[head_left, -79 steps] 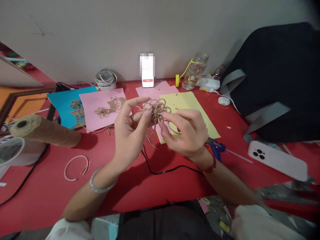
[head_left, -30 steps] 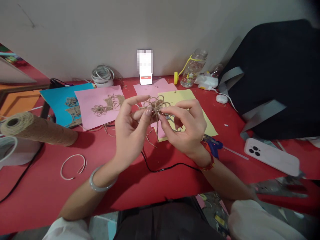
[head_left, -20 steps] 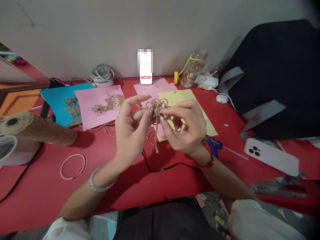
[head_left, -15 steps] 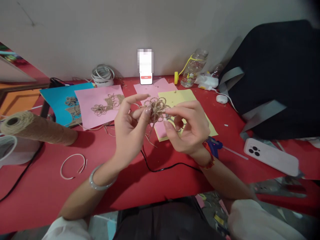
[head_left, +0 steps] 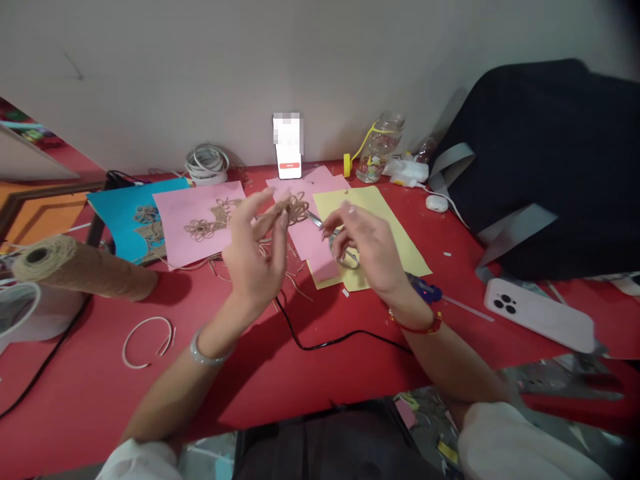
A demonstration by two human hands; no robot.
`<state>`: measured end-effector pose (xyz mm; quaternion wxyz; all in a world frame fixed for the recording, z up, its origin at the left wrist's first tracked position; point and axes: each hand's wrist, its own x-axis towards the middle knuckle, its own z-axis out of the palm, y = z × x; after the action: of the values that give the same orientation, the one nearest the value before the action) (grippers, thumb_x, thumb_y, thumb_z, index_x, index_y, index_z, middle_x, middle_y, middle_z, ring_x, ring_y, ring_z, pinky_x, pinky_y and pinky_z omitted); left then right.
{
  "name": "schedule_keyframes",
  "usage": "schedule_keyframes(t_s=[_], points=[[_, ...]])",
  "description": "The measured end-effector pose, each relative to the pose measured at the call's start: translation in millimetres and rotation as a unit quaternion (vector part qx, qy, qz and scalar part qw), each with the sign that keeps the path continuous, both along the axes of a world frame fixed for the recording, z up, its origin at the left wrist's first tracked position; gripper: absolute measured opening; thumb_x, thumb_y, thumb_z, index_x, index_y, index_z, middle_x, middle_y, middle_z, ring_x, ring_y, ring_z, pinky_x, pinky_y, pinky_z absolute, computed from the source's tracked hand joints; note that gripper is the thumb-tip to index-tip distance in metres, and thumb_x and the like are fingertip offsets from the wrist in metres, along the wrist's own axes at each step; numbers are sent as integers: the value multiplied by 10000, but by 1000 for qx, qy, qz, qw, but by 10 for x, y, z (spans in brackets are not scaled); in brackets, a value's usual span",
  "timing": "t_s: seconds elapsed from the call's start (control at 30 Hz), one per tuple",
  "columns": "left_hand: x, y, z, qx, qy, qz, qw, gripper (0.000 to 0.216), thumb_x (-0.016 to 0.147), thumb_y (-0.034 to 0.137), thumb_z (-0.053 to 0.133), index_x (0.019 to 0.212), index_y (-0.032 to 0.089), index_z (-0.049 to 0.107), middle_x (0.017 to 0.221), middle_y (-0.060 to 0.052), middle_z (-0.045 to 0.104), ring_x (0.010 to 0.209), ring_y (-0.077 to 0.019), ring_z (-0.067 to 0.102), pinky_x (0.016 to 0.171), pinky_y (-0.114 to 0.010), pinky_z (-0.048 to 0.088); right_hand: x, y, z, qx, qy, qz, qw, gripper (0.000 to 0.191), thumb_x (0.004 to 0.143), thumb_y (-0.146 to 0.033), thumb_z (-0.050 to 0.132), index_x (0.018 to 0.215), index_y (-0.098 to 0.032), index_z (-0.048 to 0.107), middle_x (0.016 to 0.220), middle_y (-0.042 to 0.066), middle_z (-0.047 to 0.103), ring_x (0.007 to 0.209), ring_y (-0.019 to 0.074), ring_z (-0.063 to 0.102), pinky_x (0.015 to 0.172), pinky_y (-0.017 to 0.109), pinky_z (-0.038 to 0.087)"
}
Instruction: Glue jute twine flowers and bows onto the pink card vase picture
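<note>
My left hand (head_left: 255, 250) is raised over the red table (head_left: 280, 373) and pinches a small jute twine flower (head_left: 297, 208) at its fingertips, with loose twine ends hanging below. My right hand (head_left: 367, 247) hovers a little to the right, apart from the flower. Its fingers sit through the handle loops of a pair of scissors (head_left: 343, 252), whose blades point toward the flower. Both hands are smeared by motion. Under them lie a yellow paper (head_left: 387, 223) and a pink sheet (head_left: 313, 240).
A twine spool (head_left: 85, 270) lies at left, near a white ring (head_left: 145, 331). Pink paper (head_left: 200, 207) and blue paper (head_left: 125, 210) carry twine shapes. A phone (head_left: 289, 150) leans on the wall. A black cable (head_left: 330, 343), glue gun (head_left: 425, 291), white phone (head_left: 537, 313) and black bag (head_left: 550, 167) are nearby.
My hands have drawn apart. The right hand has let go of the flower and dropped right with the scissors, and the left hand has carried the flower up and away from me.
</note>
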<state>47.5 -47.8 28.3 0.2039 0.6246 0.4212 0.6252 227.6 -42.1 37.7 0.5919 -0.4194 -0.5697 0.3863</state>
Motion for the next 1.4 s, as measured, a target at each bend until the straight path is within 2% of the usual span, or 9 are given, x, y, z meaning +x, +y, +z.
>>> schedule_keyframes(t_s=[0.1, 0.23, 0.53, 0.63, 0.77, 0.9, 1.07, 1.23, 1.4], points=[[-15, 13, -106, 112, 127, 20, 985, 334, 1027, 282, 554, 1361, 260, 548, 1300, -79, 702, 1193, -221, 698, 1019, -352, 586, -91, -103, 43, -63, -34, 86, 994, 452, 980, -608, 536, 782, -206, 597, 722, 0, 593, 506, 80, 467, 484, 265, 374], [-20, 21, -175, 207, 261, -13, 943, 392, 1008, 145, 524, 1398, 177, 557, 1365, -114, 679, 1264, -228, 657, 1077, -339, 566, -180, -187, 78, -58, -41, 90, 993, 464, 924, -607, 630, 713, -201, 555, 633, -33, 511, 506, 77, 412, 475, 260, 313], [6, 29, -183, 322, 322, 57, 888, 651, 988, 122, 548, 1592, 155, 308, 1387, -139, 660, 1326, -252, 604, 1101, -395, 540, -192, -224, 92, 35, -168, 35, 984, 377, 916, -517, 683, 780, -210, 512, 744, -12, 550, 629, 116, 461, 579, 281, 367], [36, 16, -160, 299, 338, 58, 890, 687, 988, 179, 539, 1610, 145, 249, 1372, -144, 669, 1373, -260, 564, 1155, -448, 484, -179, -217, 92, 33, -176, 49, 983, 326, 967, -498, 609, 835, -210, 531, 801, 13, 585, 715, 145, 517, 627, 292, 393], [29, -6, -115, 245, 357, 40, 901, 670, 967, 329, 587, 1566, 166, 335, 1441, -162, 609, 1413, -310, 516, 1203, -524, 391, -111, -148, 89, 14, -167, 74, 983, 276, 1003, -436, 546, 850, -206, 539, 785, 1, 576, 691, 137, 494, 643, 293, 387], [-49, -21, -27, 192, 275, 11, 942, 808, 903, 396, 697, 1574, 203, 290, 1471, -172, 567, 1398, -325, 514, 1175, -532, 388, 23, -21, 124, 14, -183, 84, 979, 268, 1001, -411, 549, 828, -207, 531, 767, -5, 556, 706, 141, 488, 655, 292, 379], [-116, 45, 79, 39, 123, -18, 991, 336, 1000, 355, 579, 1307, 232, 635, 1203, -97, 707, 1110, -223, 653, 1011, -397, 499, 235, 147, 123, 9, -220, 168, 961, 278, 1013, -444, 533, 878, -207, 587, 831, 6, 580, 745, 151, 503, 687, 293, 408], [-110, 173, 15, -159, 27, -132, 978, 370, 1013, 460, 507, 996, 200, 770, 939, -78, 756, 862, -184, 672, 841, -338, 540, 336, 269, -1, -7, -247, 216, 945, 287, 1010, -469, 538, 963, -201, 630, 920, 28, 636, 831, 170, 551, 742, 307, 422], [-112, 179, -19, -191, 11, -131, 973, 372, 981, 481, 550, 945, 187, 775, 846, -64, 738, 809, -176, 651, 804, -320, 524, 340, 317, -57, -17, -247, 210, 946, 325, 1000, -502, 544, 952, -195, 641, 914, 26, 634, 822, 166, 551, 748, 309, 422]])
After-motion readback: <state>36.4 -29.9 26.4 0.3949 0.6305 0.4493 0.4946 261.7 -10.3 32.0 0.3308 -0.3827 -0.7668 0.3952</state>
